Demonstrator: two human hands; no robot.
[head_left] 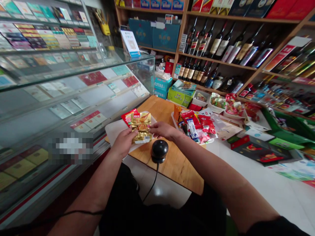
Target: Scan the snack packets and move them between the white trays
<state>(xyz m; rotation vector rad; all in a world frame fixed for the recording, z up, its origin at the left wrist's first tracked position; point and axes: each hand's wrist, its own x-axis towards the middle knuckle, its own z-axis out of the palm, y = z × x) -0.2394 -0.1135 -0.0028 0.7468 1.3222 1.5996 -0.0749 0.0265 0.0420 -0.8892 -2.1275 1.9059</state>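
A gold snack packet (141,127) with a red label at its top is held between my two hands, above a white tray (113,131) on a wooden table. My left hand (125,141) pinches its left edge. On the right edge my right hand (162,130) is closed, thumb and fingers at the foil. Behind the gold packet a red packet (128,117) lies on the tray. Just in front of my right hand stands a round black device (159,150) with a cable running toward me. To the right, a second white tray (175,120) holds several mixed snack packets.
The wooden table (182,170) is low, in front of my knees. A glass display case (81,95) with flat packs stands close on the left. Beyond are shelves of bottles (219,42), a green box (179,96) and cartons. Green crates (283,127) stand at the right.
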